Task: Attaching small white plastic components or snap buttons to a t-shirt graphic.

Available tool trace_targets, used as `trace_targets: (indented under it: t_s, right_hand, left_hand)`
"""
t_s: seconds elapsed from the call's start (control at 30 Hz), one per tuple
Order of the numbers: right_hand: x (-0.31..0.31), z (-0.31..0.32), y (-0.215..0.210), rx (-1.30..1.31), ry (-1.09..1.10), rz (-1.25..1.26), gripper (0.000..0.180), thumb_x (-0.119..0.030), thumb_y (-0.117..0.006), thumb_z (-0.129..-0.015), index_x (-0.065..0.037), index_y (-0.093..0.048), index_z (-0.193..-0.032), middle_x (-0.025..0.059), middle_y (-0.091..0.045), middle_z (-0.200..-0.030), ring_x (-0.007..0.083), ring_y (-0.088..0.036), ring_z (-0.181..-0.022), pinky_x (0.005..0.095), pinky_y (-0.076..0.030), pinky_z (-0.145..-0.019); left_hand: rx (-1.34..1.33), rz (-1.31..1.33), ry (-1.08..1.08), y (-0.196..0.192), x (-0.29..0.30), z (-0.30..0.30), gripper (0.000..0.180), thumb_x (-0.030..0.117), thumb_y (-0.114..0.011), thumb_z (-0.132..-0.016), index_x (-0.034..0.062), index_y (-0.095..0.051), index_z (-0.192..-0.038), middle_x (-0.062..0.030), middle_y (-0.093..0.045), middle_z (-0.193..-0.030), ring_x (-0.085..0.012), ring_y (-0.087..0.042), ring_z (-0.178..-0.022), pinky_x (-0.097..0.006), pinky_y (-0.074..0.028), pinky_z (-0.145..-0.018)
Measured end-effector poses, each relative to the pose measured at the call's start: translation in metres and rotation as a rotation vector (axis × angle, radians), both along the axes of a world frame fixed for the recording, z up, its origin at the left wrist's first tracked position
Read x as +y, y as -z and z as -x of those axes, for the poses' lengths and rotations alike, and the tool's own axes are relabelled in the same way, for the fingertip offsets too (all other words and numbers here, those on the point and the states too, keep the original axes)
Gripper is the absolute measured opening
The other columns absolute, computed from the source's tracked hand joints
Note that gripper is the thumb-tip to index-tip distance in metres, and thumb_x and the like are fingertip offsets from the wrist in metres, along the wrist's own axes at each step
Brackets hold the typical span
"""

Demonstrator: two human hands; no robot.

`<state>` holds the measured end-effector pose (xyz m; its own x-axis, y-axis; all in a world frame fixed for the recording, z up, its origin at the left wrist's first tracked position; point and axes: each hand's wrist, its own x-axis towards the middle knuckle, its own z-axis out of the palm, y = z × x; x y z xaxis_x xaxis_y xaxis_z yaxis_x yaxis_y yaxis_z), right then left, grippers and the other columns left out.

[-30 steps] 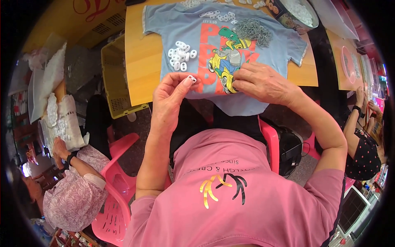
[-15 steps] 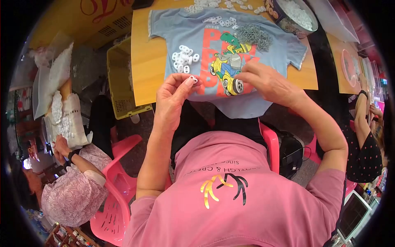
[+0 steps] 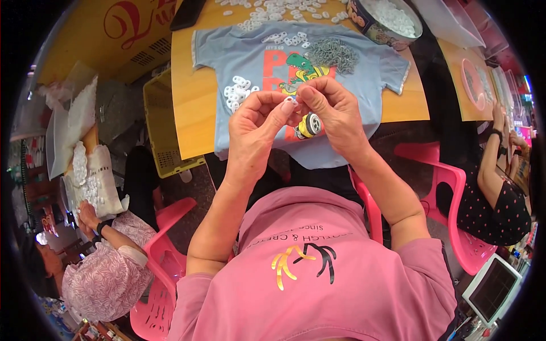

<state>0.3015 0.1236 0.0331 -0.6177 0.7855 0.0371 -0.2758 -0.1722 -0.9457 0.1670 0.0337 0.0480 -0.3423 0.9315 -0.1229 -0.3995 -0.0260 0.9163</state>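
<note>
Between the thumb and index finger of my left hand (image 3: pixel 253 128) is a small white plastic oval piece with holes (image 3: pixel 290 100). My right hand (image 3: pixel 340 116) is closed in a pinch right beside that piece; anything in its fingertips is too small or hidden to make out. Both hands hover over a blue-grey T-shirt (image 3: pixel 227 54) with a cartoon dinosaur print, spread on the table. Left of my hands lies a pile of similar white oval pieces (image 3: pixel 239 92). Beyond my right hand sits a heap of small grey metal parts (image 3: pixel 333 55).
More white pieces (image 3: pixel 273 10) are scattered at the table's far side, next to a round tin (image 3: pixel 372 35) full of white bits. A yellow crate (image 3: pixel 162 125) stands left of the wooden table (image 3: pixel 190 113). People work at both sides, near pink chairs (image 3: pixel 449 176).
My right hand has moved left from over the shirt to meet my left hand at the white piece. My left hand has shifted slightly right. The view has shifted a little.
</note>
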Motion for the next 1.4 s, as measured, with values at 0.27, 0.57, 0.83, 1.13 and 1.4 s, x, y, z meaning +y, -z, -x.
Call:
trace_targets:
  t_s: [0.27, 0.57, 0.83, 1.13, 1.4]
  right_hand:
    - [-0.003, 0.002, 0.002, 0.104, -0.02, 0.097, 0.021, -0.02, -0.06, -0.097, 0.0, -0.062, -0.101, 0.0043, -0.063, -0.089, 0.0116, -0.06, -0.075, 0.0262, -0.051, -0.066]
    - [-0.006, 0.001, 0.006, 0.094, -0.005, 0.07, 0.02, -0.019, -0.059, -0.097, 0.0, -0.061, -0.102, 0.0054, -0.064, -0.093, 0.0128, -0.062, -0.079, 0.0283, -0.054, -0.069]
    - [-0.007, 0.001, 0.005, 0.055, 0.005, 0.067, 0.019, -0.019, -0.059, -0.097, -0.001, -0.061, -0.1, 0.0048, -0.064, -0.092, 0.0117, -0.062, -0.078, 0.0274, -0.054, -0.07]
    - [-0.012, 0.001, -0.002, -0.041, 0.08, -0.21, 0.016, -0.016, -0.06, -0.096, 0.0, -0.061, -0.098, 0.0044, -0.063, -0.09, 0.0096, -0.06, -0.078, 0.025, -0.052, -0.068]
    - [-0.007, 0.015, 0.014, -0.037, 0.17, 0.095, 0.016, -0.017, -0.06, -0.096, -0.001, -0.061, -0.096, 0.0027, -0.063, -0.087, 0.0085, -0.061, -0.076, 0.0236, -0.054, -0.071]
  left_hand:
    - [-0.006, -0.022, 0.0, -0.003, 0.001, -0.007, 0.017, 0.01, -0.066, -0.091, -0.0016, -0.06, -0.102, -0.0059, -0.067, -0.09, -0.0098, -0.063, -0.081, -0.023, -0.051, -0.074]
    - [0.042, -0.05, -0.04, -0.002, 0.001, -0.011, 0.017, 0.012, -0.067, -0.091, -0.0004, -0.061, -0.102, -0.0043, -0.066, -0.089, -0.007, -0.062, -0.079, -0.02, -0.05, -0.069]
    - [0.04, -0.031, -0.036, 0.0, 0.0, -0.01, 0.017, 0.012, -0.067, -0.091, -0.001, -0.06, -0.101, -0.0046, -0.067, -0.089, -0.0069, -0.063, -0.079, -0.02, -0.05, -0.067]
    - [0.254, -0.037, -0.121, -0.002, -0.001, -0.017, 0.011, 0.007, -0.067, -0.09, -0.0023, -0.062, -0.094, -0.0052, -0.067, -0.088, -0.0076, -0.063, -0.076, -0.021, -0.05, -0.066]
    - [0.549, -0.086, -0.29, 0.018, 0.016, -0.019, 0.011, 0.004, -0.068, -0.088, -0.0045, -0.063, -0.092, -0.0068, -0.068, -0.085, -0.0085, -0.064, -0.075, -0.023, -0.051, -0.066]
